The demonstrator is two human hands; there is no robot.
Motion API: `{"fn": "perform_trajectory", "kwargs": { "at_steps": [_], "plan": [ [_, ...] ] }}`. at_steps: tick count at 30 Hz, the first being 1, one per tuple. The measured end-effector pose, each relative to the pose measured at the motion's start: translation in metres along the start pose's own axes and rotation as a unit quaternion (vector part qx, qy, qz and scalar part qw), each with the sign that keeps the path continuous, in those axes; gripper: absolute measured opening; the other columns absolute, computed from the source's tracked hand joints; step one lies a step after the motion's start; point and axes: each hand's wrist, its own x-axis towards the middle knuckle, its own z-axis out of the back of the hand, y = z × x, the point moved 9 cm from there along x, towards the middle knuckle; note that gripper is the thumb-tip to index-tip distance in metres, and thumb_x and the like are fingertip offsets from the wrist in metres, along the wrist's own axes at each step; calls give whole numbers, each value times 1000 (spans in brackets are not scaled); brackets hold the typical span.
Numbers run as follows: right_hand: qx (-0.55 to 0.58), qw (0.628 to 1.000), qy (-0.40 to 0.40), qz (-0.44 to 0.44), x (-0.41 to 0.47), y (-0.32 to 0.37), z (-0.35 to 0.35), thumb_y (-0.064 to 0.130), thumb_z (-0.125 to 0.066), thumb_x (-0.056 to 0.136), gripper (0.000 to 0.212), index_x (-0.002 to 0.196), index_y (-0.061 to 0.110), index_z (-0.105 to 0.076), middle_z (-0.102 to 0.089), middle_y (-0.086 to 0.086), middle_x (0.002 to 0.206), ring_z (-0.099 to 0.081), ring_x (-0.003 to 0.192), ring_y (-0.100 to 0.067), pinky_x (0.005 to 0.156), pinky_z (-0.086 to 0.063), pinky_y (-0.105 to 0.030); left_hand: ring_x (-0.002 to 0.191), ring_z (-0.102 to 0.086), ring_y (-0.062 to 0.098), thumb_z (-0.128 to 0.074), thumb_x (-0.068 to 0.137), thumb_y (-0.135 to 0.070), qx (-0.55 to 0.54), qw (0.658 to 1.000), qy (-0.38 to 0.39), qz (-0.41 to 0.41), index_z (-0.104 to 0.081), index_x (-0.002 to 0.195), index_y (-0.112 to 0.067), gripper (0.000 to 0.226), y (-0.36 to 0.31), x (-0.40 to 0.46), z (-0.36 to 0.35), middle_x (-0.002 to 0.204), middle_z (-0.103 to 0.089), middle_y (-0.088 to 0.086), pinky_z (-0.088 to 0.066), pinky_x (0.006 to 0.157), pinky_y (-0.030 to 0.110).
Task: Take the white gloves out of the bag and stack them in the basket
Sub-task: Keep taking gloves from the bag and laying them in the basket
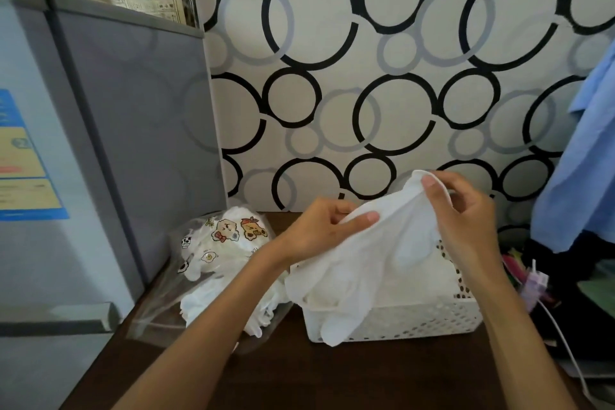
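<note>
Pinched at its cuff by left hand and right hand, limp white cloth glove hanging fingers-down directly over perforated white plastic basket.

Soft even light, bowed edges

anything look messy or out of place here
One thing: the white glove held by the left hand and right hand droops over the basket front rim, its fingers hanging outside rather than stacked inside.
</note>
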Motion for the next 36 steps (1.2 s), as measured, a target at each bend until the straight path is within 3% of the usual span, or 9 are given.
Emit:
{"fn": "perform_trajectory", "kwargs": {
  "at_steps": [5,8,12,15,18,24,27,30,36],
  "plan": [
    [4,995,-91,38,2,7,20,28,-49,97,17,103,17,-61,-60,17,90,-54,79,14,66,-40,-1,70,-61,9,-53,94,-41,35,999,7,36,-65,94,8,51,14,-2,15,83,-62,26,-52,73,20],
    [6,995,-95,29,2,8,23,30,-49,97,19,104,16,-60,-59,17,88,-54,75,15,63,-42,-1,93,-67,16,-46,98,-38,-31,998,-44,21,-67,107,-4,41,14,-10,30,102,-70,13,-52,95,31],
    [27,998,-50,28,-7,28,4,29,-51,96,15,97,19,-61,-59,16,59,-54,52,4,46,-39,-7,87,-66,5,-39,102,-26,-98,970,-220,-28,-64,99,-17,26,-4,-30,57,91,-70,-8,-50,77,15],
    [42,999,-13,20,-17,41,-13,35,-49,95,14,91,25,-59,-46,9,40,-37,37,-4,38,-30,-14,61,-47,3,-38,102,-28,-22,928,-366,-72,-54,82,-16,28,-27,-54,79,68,-52,-12,-39,61,16],
    [62,998,2,-31,-18,30,-21,36,-50,94,14,93,27,-60,-48,5,44,-41,41,-4,42,-35,-18,56,-42,6,-40,100,-37,82,891,-438,-84,-52,77,-29,28,-42,-66,93,62,-50,-6,-37,54,24],
    [-71,964,42,-253,-12,-82,-13,30,-52,95,22,108,16,-63,-60,-4,98,-51,73,-10,49,-39,-22,54,-48,10,-45,99,-37,244,940,-214,107,-68,99,-19,29,39,2,61,61,-53,-8,-38,55,27],
    [-183,957,36,-224,-7,-103,5,24,-51,95,20,104,12,-65,-60,-7,110,-52,81,-15,59,-45,-25,84,-63,20,-49,97,-38,299,933,-126,153,-70,101,-25,25,72,29,35,86,-69,-3,-49,73,31],
    [-273,946,13,-174,-2,-96,21,26,-49,96,26,112,13,-64,-63,-13,114,-57,99,-28,78,-42,-32,98,-62,19,-57,92,-39,350,916,-130,145,-70,102,-28,20,73,45,25,103,-70,-5,-48,81,32],
    [-319,939,-3,-130,2,-89,32,27,-52,94,22,111,16,-62,-67,-13,103,-61,90,-29,69,-43,-30,101,-63,14,-63,90,-36,426,873,-228,59,-60,115,-25,28,38,40,32,110,-67,-9,-41,70,27]
  ]
}}
